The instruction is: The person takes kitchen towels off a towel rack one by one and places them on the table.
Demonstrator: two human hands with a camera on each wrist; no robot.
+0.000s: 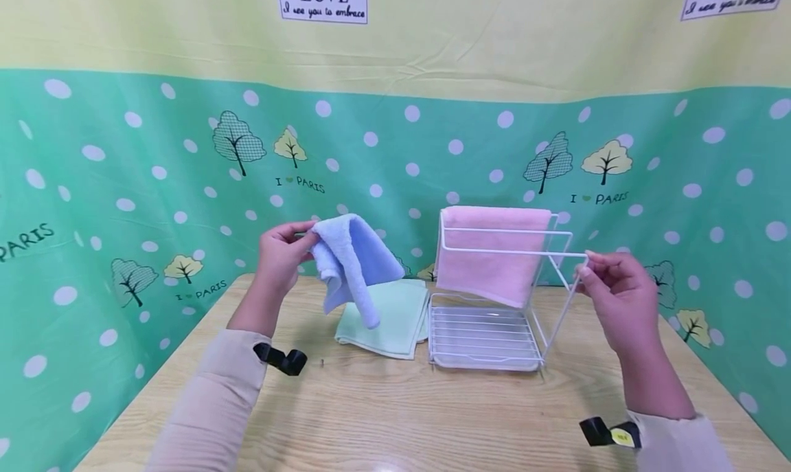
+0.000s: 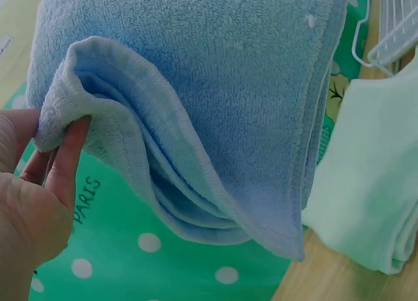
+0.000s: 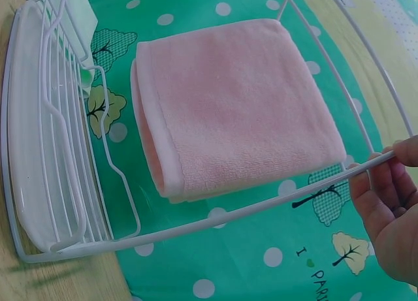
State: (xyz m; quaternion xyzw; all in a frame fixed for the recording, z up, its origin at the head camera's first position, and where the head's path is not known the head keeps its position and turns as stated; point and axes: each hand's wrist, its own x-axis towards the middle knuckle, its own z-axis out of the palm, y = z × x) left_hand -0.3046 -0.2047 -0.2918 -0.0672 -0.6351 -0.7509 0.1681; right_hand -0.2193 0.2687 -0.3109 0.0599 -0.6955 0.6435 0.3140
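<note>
My left hand (image 1: 283, 252) pinches a folded blue towel (image 1: 364, 249) by one corner and holds it up over the table's left half. In the left wrist view the blue towel (image 2: 215, 105) bunches into loops below the thumb and fingers. My right hand (image 1: 621, 297) grips the upper right corner of a white wire rack (image 1: 516, 252) between thumb and fingers. A pink towel (image 1: 488, 259) hangs over the rack's rear top bar; the right wrist view shows this pink towel (image 3: 235, 105) draped double. Beneath the blue towel, a folded light green towel (image 1: 389, 321) lies on the table.
The rack's lower shelf (image 1: 485, 334) holds a pale tray and sits right beside the green towel. A wooden table (image 1: 395, 417) extends toward me. Behind it hangs a green and yellow curtain (image 1: 395, 142) with dots and printed trees.
</note>
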